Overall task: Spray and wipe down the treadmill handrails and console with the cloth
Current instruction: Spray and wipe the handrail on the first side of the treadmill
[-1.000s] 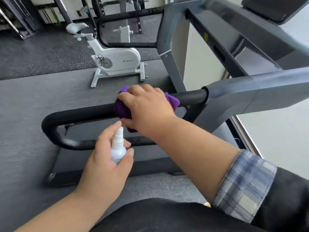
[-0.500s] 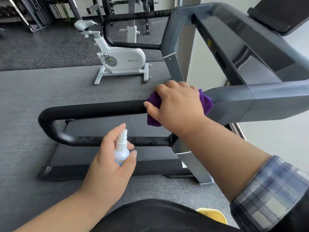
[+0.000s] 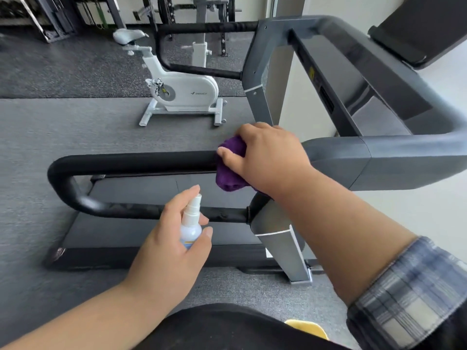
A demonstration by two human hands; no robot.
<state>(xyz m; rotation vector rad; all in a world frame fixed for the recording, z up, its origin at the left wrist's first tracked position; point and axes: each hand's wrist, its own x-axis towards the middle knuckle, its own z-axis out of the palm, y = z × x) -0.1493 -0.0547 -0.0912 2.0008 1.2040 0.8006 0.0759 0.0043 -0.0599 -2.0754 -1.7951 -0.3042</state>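
Mid-task, near handrail pass in progress.

Right hand (image 3: 267,160) grip: fingers curled over the purple cloth (image 3: 228,170), pressing it onto the upper black handrail (image 3: 131,161). The cloth sits at the handrail's inner end, right beside the grey arm housing (image 3: 366,160), draped over the bar with a fold hanging below.

Left hand (image 3: 171,243) grip: wrapped round the small white spray bottle (image 3: 190,223), index finger up by the nozzle, thumb across the body. Bottle is upright, held in the air in front of the lower black rail (image 3: 141,210), not touching it.

Status, my read:
- Upper bar: being wiped; can't tell from sheen how much of it is clean.
- Lower rail and curved end: can't tell.
- Far handrail (image 3: 207,27): nothing near it, likely pending.
- Console (image 3: 417,29): only an edge shows top right, well apart from both hands, likely pending.

Estimate: well under half done.
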